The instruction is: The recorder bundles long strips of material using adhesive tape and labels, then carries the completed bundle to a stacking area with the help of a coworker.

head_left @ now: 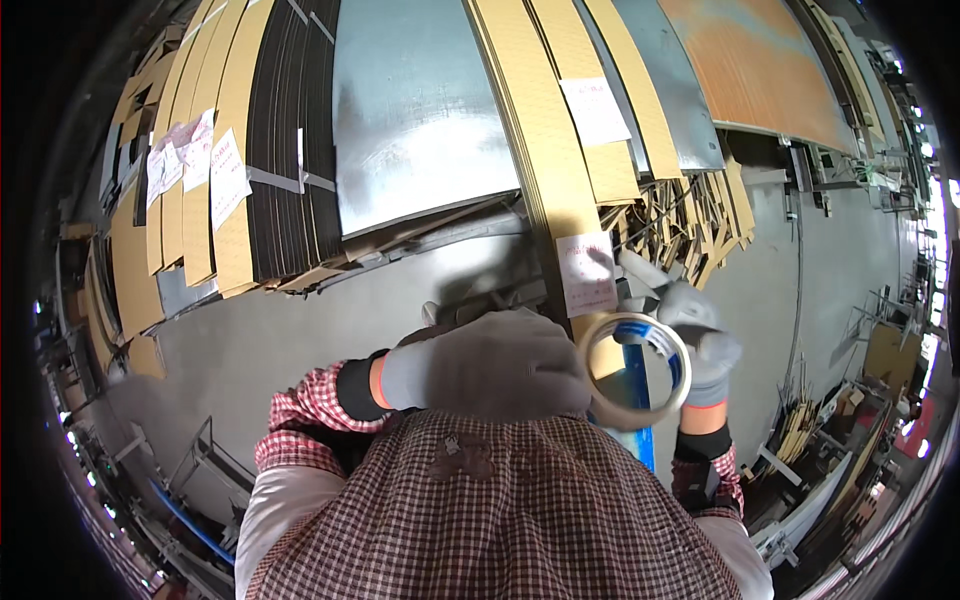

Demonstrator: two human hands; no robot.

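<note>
While the gloved fingers (668, 300) of the right hand (700, 340) curl around the far rim of the tape roll (633, 370), I note the left hand (490, 362) closed against its near rim, so both hands hold it, raised in front of the chest.

Risks, as I judge them:
- Smooth knit gloves may slip on the glossy ring.
- A freed tape end could stick to a glove.

Materials: the roll is a thin, clear-tan hoop with an open centre. Beyond it lean corrugated cardboard sheets (545, 130), ribbed and tan, grey metal panels (420, 110), and white paper labels (587, 272). A blue bar (638, 375) shows through the hoop.
</note>
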